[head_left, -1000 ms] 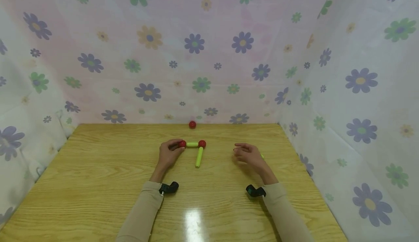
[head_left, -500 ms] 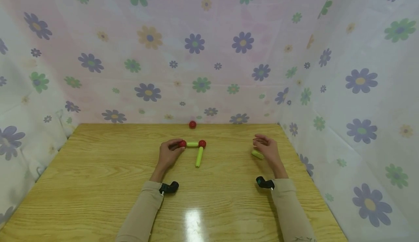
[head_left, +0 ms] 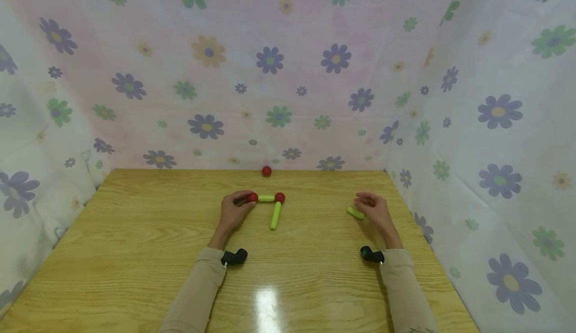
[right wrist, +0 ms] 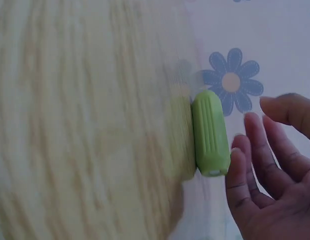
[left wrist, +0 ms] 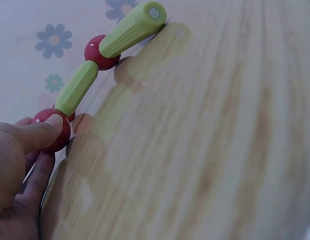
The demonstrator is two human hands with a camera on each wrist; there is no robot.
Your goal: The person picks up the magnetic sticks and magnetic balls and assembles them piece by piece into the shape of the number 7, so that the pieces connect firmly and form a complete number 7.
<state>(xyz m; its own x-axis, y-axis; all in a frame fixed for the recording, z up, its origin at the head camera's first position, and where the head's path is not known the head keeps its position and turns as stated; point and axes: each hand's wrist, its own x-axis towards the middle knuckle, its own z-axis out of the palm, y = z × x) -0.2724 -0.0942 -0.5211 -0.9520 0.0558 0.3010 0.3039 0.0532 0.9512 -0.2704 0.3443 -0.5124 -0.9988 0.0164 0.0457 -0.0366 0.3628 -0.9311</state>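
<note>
My left hand [head_left: 235, 212] pinches a red ball [left wrist: 59, 131] between thumb and fingers at the left end of a joined piece. From that ball a green rod [head_left: 266, 198] runs to a second red ball [head_left: 280, 197]. Another green rod [left wrist: 136, 29] leaves the second ball toward me, its free end showing a round silvery disc. Over on the right, a loose green rod [right wrist: 211, 134] lies on the table. My right hand [head_left: 374, 213] hovers beside it, thumb apart from the relaxed fingers, with nothing held; fingertips are close to the rod's end.
A single red ball [head_left: 267, 171] sits at the table's back edge, near the flowered cloth [head_left: 243, 73] that hangs behind and along both sides. Wood grain covers the table [head_left: 306, 273], which carries a bright light reflection near the front. Each wrist bears a black camera mount [head_left: 371, 254].
My right hand has moved right, past the loose green rod, uncovering it, then lowered slightly beside it. The left hand keeps holding the red ball in place.
</note>
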